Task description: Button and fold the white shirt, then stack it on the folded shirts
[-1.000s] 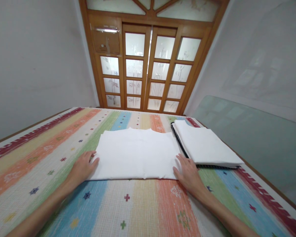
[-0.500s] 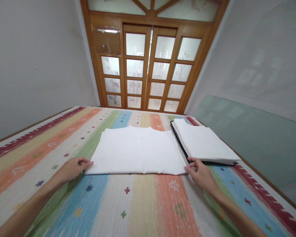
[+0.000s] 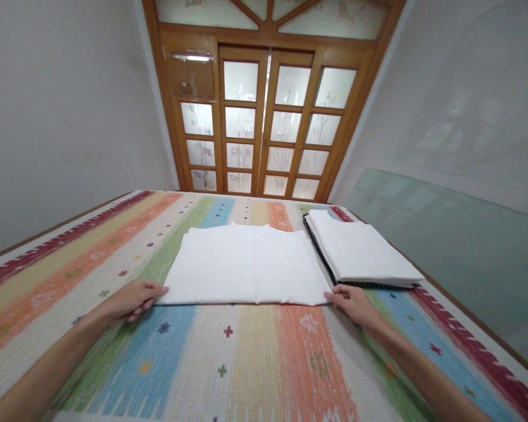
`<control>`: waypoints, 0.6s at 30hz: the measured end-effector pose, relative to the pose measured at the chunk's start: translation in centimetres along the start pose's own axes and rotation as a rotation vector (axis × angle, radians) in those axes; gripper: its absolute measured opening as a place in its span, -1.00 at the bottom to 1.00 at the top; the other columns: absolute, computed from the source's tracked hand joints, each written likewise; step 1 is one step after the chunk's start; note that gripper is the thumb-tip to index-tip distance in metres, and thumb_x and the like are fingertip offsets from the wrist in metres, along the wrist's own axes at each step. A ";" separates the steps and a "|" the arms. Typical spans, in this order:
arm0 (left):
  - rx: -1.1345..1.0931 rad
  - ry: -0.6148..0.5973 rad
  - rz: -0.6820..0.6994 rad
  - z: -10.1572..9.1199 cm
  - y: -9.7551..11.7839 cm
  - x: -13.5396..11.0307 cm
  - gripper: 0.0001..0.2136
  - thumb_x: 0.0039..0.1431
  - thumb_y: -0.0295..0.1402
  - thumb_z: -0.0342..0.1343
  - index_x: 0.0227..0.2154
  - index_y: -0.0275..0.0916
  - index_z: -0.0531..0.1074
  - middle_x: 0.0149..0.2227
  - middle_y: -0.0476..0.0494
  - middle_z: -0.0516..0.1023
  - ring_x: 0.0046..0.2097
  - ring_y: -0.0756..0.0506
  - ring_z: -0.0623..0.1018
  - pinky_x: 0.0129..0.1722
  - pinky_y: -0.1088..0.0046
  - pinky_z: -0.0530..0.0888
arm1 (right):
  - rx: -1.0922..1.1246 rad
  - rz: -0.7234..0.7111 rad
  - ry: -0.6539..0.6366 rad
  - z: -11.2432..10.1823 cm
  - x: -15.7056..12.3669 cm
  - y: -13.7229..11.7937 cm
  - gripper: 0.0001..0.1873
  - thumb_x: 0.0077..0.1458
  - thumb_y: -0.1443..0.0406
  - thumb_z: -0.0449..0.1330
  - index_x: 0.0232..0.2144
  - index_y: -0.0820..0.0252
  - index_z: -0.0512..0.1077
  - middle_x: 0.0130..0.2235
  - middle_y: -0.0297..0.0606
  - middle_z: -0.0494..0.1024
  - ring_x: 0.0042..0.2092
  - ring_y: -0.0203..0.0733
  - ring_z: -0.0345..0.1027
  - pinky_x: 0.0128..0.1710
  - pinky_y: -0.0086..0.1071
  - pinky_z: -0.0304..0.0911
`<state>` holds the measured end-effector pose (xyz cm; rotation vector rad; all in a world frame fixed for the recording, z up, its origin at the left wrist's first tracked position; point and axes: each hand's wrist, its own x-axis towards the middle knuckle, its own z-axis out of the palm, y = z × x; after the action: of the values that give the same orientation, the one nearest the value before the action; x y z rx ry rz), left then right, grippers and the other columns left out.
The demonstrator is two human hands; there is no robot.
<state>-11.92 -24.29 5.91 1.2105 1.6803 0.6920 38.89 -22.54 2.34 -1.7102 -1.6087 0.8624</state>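
Observation:
A white folded garment (image 3: 246,264), perhaps a shirt, lies flat in front of me, its straight folded edge towards me. At its near left corner, my left hand (image 3: 137,299) pinches the cloth between thumb and fingers. The near right corner is pinched the same way by my right hand (image 3: 349,302). Close beyond my right hand rests a stack of folded white cloth (image 3: 363,249), with a dark layer showing along its left and near edges.
A striped, patterned cover (image 3: 246,363) spreads under everything. Beyond its far edge stand wooden doors with glass panes (image 3: 264,129). Plain walls rise on the left (image 3: 70,105) and right, with a pale green panel (image 3: 449,228) along the right side.
Both hands have shifted slightly, and their fingers now close more firmly on the near corners. The garment's near edge sits a little higher in view; the stack looks unchanged.

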 end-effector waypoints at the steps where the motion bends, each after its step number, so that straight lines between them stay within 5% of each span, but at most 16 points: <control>1: 0.007 -0.011 -0.013 0.0 0.0 0.0 -0.51 -0.36 0.12 0.29 -0.68 -0.22 0.28 -0.75 0.03 0.29 -0.77 0.10 0.08 -0.78 0.57 -0.03 | 0.007 -0.011 0.000 -0.2 -0.1 -0.1 -0.61 -0.09 -0.03 0.19 -0.57 0.18 0.37 -0.62 -0.39 0.32 -0.57 -0.34 0.10 -0.59 -0.46 -0.04; 6: -0.017 -0.045 -0.045 -0.2 -0.2 -0.2 -0.56 -0.31 0.04 0.27 -0.51 -0.22 0.36 -0.47 -0.13 0.57 -0.76 0.14 0.11 -0.78 0.59 -0.04 | -0.016 -0.072 0.018 -1.3 -0.6 0.0 -0.55 -0.10 -0.09 0.21 -0.58 0.18 0.37 -0.61 -0.38 0.32 -0.58 -0.34 0.09 -0.61 -0.47 -0.04; 18: 0.146 -0.066 -0.011 -0.7 -1.6 -0.7 -0.50 -0.35 0.11 0.26 -0.53 -0.26 0.39 -0.63 0.01 0.42 -0.71 0.12 0.14 -0.70 0.58 -0.01 | -0.338 -0.225 0.102 -1.0 -0.7 1.9 -0.61 -0.09 -0.02 0.15 -0.64 0.17 0.41 -0.59 -0.29 0.41 -0.50 -0.21 0.25 -0.49 -0.38 0.11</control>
<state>-13.13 -25.46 5.14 1.3101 1.7051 0.5243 40.73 -23.33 1.41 -1.7177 -1.9128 0.4035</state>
